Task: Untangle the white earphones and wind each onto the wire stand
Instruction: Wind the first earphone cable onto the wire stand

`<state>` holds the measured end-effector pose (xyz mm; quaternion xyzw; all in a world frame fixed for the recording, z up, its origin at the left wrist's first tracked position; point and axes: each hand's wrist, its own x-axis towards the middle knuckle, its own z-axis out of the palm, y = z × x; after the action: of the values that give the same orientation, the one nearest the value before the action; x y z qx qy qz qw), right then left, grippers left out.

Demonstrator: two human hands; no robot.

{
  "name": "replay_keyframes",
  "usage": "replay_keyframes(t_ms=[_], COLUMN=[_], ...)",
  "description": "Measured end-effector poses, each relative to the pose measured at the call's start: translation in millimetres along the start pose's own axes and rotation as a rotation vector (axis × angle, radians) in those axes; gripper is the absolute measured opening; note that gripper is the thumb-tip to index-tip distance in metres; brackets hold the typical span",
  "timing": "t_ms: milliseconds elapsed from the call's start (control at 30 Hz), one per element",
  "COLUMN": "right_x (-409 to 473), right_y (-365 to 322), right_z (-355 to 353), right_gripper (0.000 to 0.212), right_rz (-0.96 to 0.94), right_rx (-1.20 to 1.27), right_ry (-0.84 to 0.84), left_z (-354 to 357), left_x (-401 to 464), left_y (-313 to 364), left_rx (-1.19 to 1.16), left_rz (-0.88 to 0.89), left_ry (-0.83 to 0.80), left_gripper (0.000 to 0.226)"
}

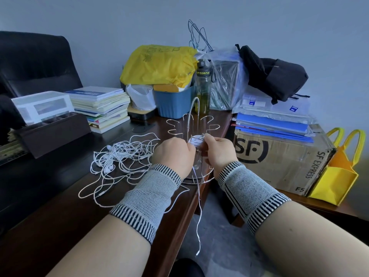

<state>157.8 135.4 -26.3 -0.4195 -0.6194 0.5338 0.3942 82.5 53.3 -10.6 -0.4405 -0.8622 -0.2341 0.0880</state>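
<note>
A white earphone coil (196, 140) sits wound on a hook of the wire stand (191, 124), its loose tail hanging below the stand's base past the desk edge (191, 198). Winding appears under way; next, the tail likely needs feeding round. Left hand (173, 154) and right hand (218, 151) flank the coil, each pinching cord. The tangled earphones (121, 156) lie left of the stand.

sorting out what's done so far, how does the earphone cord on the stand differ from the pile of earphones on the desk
The cord on the wire stand is wound into a tight small bundle; the pile on the desk sprawls in loose tangled loops. The bundle sits raised on the wire stand, with the left hand and right hand at it; the pile lies flat, untouched. The bundle's tail hangs off the desk edge. Both are thin white cord.
</note>
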Motion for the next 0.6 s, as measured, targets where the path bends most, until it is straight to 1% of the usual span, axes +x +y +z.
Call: replay_keyframes(t_ms=[200, 267, 333, 367, 433, 500, 567, 600], right_x=[2, -1, -7, -10, -16, -21, -23, -22], right_y=[6, 12, 17, 20, 25, 30, 34, 36], right_z=[0, -1, -5, -7, -12, -13, -11, -10], right_gripper=[0.034, 0.022, 0.010, 0.013, 0.028, 0.039, 0.042, 0.044], right_rz=[-0.021, -0.059, -0.141, -0.209, -0.413, -0.584, -0.674, -0.698], right_rx=[0.048, 0.050, 0.040, 0.019, -0.101, -0.222, -0.289, -0.309], right_ry=[0.027, 0.044, 0.031, 0.008, -0.024, -0.058, -0.100, -0.111], left_z=[-1, 1, 3, 4, 5, 5, 7, 7], left_x=[-11, -13, -15, -15, -17, -21, -24, -25], left_y=[-9, -14, -18, -20, -21, -18, -16, -16], left_rx=[-0.096, -0.107, -0.120, -0.129, -0.130, -0.085, -0.026, 0.004], left_rz=[0.049, 0.087, 0.130, 0.151, 0.199, 0.258, 0.299, 0.305], left_ry=[-0.030, -0.033, -0.032, -0.030, -0.040, -0.077, -0.107, -0.113], left_gripper=[0.046, 0.046, 0.046, 0.045, 0.040, 0.025, 0.008, 0.007])
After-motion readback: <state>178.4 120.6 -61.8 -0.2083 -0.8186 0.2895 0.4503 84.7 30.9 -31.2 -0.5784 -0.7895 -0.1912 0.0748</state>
